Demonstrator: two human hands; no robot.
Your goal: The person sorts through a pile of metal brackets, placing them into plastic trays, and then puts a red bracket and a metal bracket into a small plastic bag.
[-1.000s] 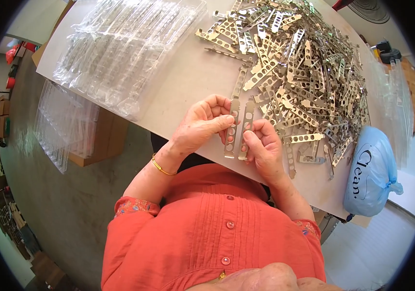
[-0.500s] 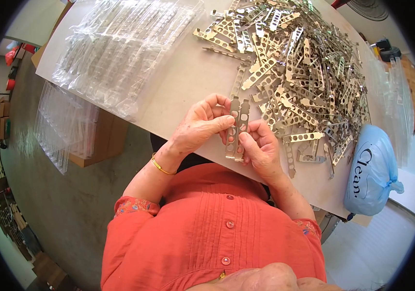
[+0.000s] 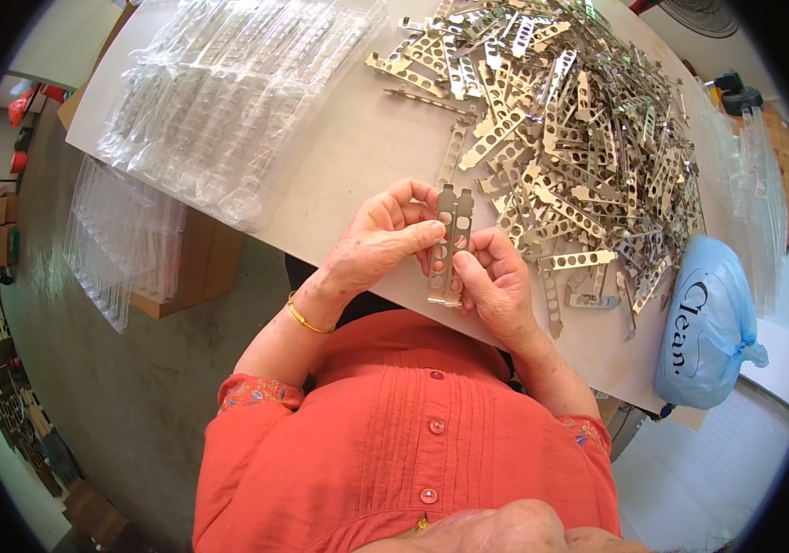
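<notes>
Both my forearms come up from the lower edge, elbows bent, and meet just ahead of my chest. My left hand [image 3: 378, 241] is raised, fingers curled, thumb pressed inward toward the right. My right hand [image 3: 496, 281] sits close beside it, slightly lower, thumb pointing up and left, fingers folded behind. Both are pinched shut, fingertips nearly touching. My left wrist is bent slightly.

On desk [image 3: 357, 157]: bags [image 3: 228, 92] left, bracket pile [image 3: 578, 138] right, sack [image 3: 707, 323] at right edge. Two brackets [image 3: 450, 247] between both hands, near front edge, beside pile.
</notes>
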